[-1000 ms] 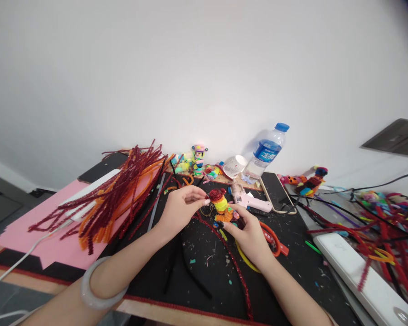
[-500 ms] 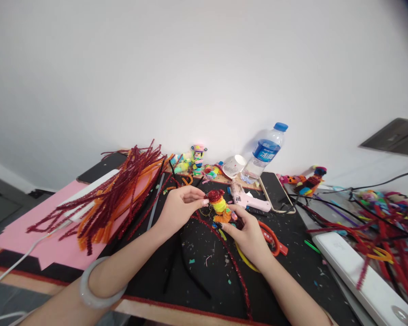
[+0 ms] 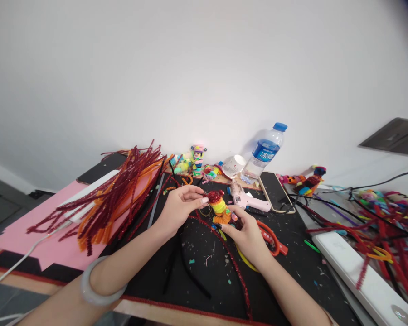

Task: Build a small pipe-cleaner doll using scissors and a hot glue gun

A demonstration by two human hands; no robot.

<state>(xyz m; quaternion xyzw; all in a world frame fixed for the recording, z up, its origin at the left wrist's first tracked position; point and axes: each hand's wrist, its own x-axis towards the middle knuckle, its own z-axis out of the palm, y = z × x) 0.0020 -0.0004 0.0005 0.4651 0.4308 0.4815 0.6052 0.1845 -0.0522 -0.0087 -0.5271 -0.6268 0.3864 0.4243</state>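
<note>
A small pipe-cleaner figure [image 3: 218, 206], red on top with yellow and orange bands below, is held just above the black mat [image 3: 204, 276] on the bench, immediately left of the pink glue gun [image 3: 250, 202] and slightly nearer the person. The left hand [image 3: 181, 204] pinches the figure's red head between thumb and fingertips. A pale bangle [image 3: 88, 286] sits on that wrist, well away from the glue gun toward the bench's near edge. The right hand [image 3: 249, 234], just in front of the glue gun, is closed around the figure's orange lower end. Behind the glue gun, by the wall, stand a water bottle [image 3: 264, 153] with a blue cap and a white cup [image 3: 235, 165]. A phone [image 3: 276, 192] lies flat just right of the glue gun. Orange-handled scissors [image 3: 274, 240] lie nearer the person than the glue gun, partly hidden by the right hand. Well to the left of the glue gun, a loose bundle of dark red and orange pipe cleaners [image 3: 119, 194] sprawls across pink paper [image 3: 30, 235].
</note>
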